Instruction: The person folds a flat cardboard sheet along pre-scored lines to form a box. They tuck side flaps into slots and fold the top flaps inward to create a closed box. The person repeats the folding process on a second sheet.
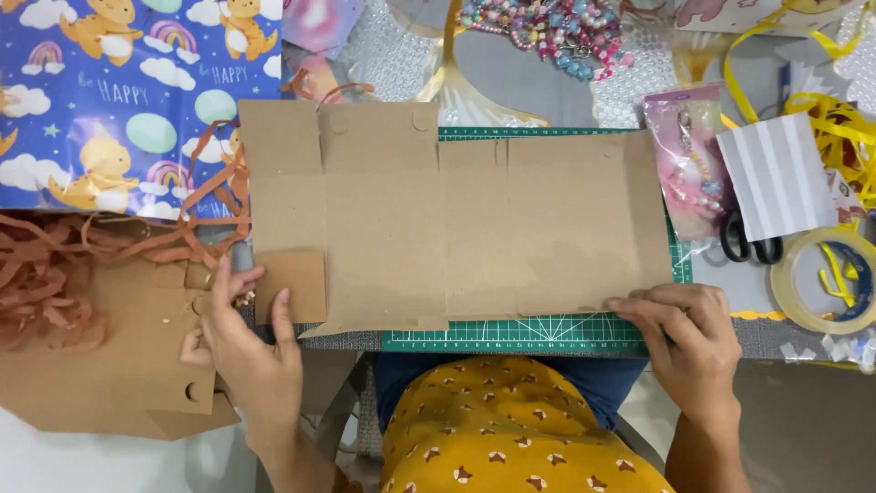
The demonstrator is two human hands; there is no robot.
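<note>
the flattened cardboard box blank (456,219) lies spread face-down across the green cutting mat (538,333), covering most of it, at the middle of the work table. judged from its lie, the work is at an early stage: the blank is fully unfolded, with score lines and slit flaps along its upper edge visible, and no panel is yet raised, folded or taped. the left hand (246,351) pinches the small lower-left flap (292,285) between thumb and fingers, the flap lying flat at the blank's near-left corner. the right hand (689,342) rests palm down, fingers extended and loosely spread, pressing the blank's near-right edge against the mat; it grips nothing. the cardboard is plain brown, uncoated, clean, with slightly ragged cut edges at the bottom. nearby, untouched: a roll of clear tape (826,278) and black-handled scissors (748,245) to the right, blue patterned wrapping paper (109,100) at upper left, shredded brown paper filler (55,265) at left, another cardboard piece (109,365) beneath the left hand.
</note>
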